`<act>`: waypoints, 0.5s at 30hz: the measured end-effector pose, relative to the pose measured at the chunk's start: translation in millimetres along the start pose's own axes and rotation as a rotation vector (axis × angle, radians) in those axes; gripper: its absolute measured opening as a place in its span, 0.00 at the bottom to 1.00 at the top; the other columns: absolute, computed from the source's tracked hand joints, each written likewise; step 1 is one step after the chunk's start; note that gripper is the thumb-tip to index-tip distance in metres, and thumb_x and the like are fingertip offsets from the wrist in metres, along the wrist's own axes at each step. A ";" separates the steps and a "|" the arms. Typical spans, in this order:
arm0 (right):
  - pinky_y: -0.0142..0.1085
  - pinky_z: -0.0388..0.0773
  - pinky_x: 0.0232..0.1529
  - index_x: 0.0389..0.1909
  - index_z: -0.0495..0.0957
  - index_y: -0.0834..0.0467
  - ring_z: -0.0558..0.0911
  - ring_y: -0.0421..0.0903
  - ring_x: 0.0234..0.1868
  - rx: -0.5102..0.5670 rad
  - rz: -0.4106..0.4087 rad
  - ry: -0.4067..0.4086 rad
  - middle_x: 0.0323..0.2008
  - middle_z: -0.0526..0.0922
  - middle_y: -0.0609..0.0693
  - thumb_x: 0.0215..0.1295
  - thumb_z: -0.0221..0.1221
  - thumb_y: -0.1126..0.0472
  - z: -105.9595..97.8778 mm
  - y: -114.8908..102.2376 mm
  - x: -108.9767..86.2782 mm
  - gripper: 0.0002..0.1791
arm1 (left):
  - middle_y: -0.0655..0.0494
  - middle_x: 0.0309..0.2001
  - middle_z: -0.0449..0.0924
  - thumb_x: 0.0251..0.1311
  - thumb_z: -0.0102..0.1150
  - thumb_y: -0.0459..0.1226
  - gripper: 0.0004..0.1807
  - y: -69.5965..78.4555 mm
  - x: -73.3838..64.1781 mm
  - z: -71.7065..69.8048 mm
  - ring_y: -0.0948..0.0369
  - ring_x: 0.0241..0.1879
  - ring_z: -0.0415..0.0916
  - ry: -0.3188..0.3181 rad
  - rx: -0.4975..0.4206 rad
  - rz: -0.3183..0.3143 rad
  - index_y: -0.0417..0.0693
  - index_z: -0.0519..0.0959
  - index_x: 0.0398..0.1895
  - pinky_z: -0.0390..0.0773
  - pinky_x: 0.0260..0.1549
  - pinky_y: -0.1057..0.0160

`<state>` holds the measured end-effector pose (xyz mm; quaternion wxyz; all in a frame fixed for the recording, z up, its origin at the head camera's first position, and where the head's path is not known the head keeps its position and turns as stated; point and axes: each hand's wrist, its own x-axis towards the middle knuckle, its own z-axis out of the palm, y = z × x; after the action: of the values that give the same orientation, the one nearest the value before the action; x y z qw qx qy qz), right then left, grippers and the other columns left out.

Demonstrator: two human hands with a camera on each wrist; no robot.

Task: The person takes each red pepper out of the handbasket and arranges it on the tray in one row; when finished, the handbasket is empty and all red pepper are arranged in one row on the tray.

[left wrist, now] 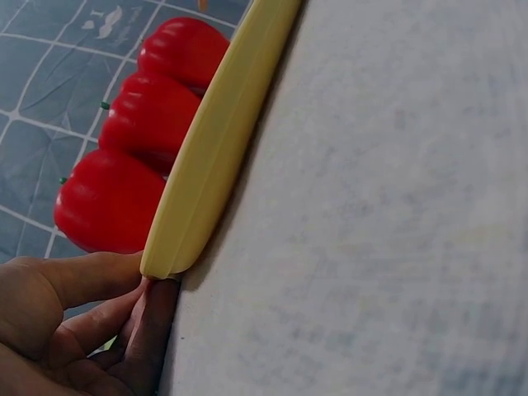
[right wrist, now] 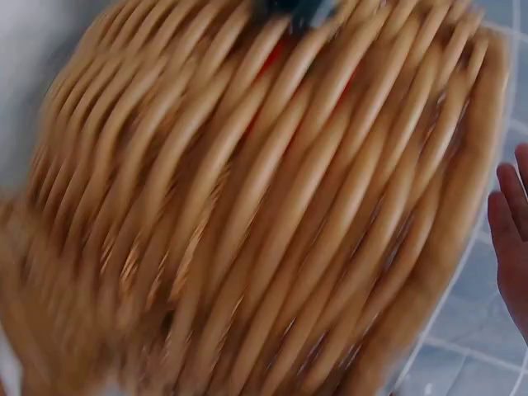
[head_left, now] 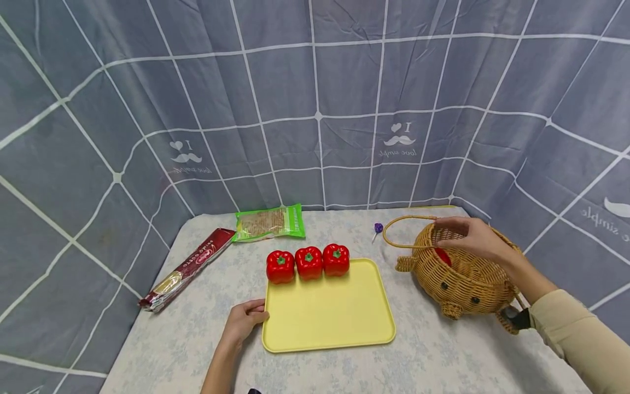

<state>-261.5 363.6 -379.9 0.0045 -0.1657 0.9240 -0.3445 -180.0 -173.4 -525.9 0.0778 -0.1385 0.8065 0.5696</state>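
My left hand [head_left: 244,322] pinches the left edge of a yellow tray [head_left: 330,317], its thumb and fingers on the rim in the left wrist view. Three red bell peppers [head_left: 309,263] with green stems stand in a row along the tray's far edge. Over the mouth of a wicker basket [head_left: 455,290] with an animal face, my right hand [head_left: 467,235] reaches in from the right, its fingers extended. Something red [head_left: 444,256] shows inside the basket, partly hidden by its wall. In the right wrist view the woven side [right wrist: 272,198] fills most of the picture, the fingers [right wrist: 511,219] beyond its rim.
A purple-wrapped lollipop [head_left: 378,229] lies left of the basket, near its loop handle [head_left: 394,220]. At the back left are a green-edged food packet [head_left: 268,223] and a long dark red packet [head_left: 189,268]. Grey gridded cloth [head_left: 275,98] surrounds the table's back and sides.
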 end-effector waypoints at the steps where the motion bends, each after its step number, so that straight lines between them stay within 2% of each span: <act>1: 0.20 0.72 0.47 0.62 0.75 0.60 0.76 0.28 0.52 -0.023 -0.003 -0.013 0.58 0.79 0.62 0.56 0.70 0.53 -2.0 4.7 -1.2 0.33 | 0.46 0.41 0.81 0.55 0.66 0.32 0.24 -0.3 -0.2 -0.2 0.62 0.35 0.75 0.002 0.001 -0.004 0.32 0.78 0.55 0.75 0.32 0.69; 5: 0.34 0.76 0.44 0.60 0.75 0.64 0.79 0.43 0.49 -0.198 -0.022 -0.102 0.55 0.80 0.65 0.50 0.73 0.53 -4.2 19.4 -3.3 0.37 | 0.47 0.40 0.81 0.55 0.66 0.32 0.23 -2.0 -0.4 -0.1 0.62 0.35 0.75 0.012 0.000 -0.013 0.33 0.78 0.55 0.75 0.32 0.69; 7: 0.38 0.76 0.40 0.60 0.75 0.64 0.80 0.46 0.41 -0.259 -0.035 -0.168 0.55 0.80 0.66 0.47 0.74 0.54 -2.5 24.2 -2.8 0.38 | 0.47 0.40 0.81 0.55 0.66 0.31 0.23 -3.3 -0.6 0.1 0.62 0.36 0.75 0.012 -0.004 -0.013 0.32 0.78 0.55 0.75 0.32 0.69; 9: 0.36 0.73 0.33 0.61 0.74 0.64 0.76 0.43 0.30 -0.268 -0.036 -0.225 0.55 0.79 0.67 0.45 0.73 0.59 0.8 28.0 -1.3 0.39 | 0.47 0.40 0.81 0.55 0.66 0.31 0.23 -4.7 -0.4 0.5 0.62 0.36 0.75 0.009 -0.010 -0.008 0.32 0.78 0.55 0.75 0.32 0.69; 11: 0.34 0.72 0.32 0.62 0.73 0.65 0.75 0.42 0.30 -0.274 -0.061 -0.261 0.55 0.79 0.67 0.43 0.72 0.64 5.2 30.7 0.7 0.39 | 0.47 0.41 0.81 0.55 0.66 0.31 0.23 -5.6 0.0 1.0 0.62 0.36 0.75 0.006 -0.017 -0.007 0.31 0.78 0.55 0.76 0.32 0.70; 12: 0.32 0.70 0.29 0.62 0.73 0.66 0.71 0.41 0.26 -0.258 -0.065 -0.282 0.54 0.79 0.67 0.41 0.70 0.69 7.8 31.6 1.8 0.40 | 0.47 0.41 0.81 0.55 0.66 0.31 0.23 -5.8 0.2 1.3 0.63 0.36 0.75 0.007 -0.019 -0.009 0.31 0.78 0.55 0.76 0.32 0.70; 15: 0.30 0.67 0.26 0.61 0.71 0.70 0.74 0.44 0.30 -0.258 -0.123 -0.320 0.55 0.78 0.70 0.39 0.62 0.77 16.1 34.1 3.8 0.39 | 0.47 0.40 0.82 0.54 0.66 0.31 0.23 -6.2 0.9 2.2 0.63 0.36 0.75 0.014 -0.022 -0.025 0.31 0.78 0.55 0.76 0.32 0.70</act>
<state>-273.4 376.3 -413.5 0.1091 -0.2737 0.9361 -0.1923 -179.0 -173.3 -532.5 0.0779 -0.1534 0.7988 0.5764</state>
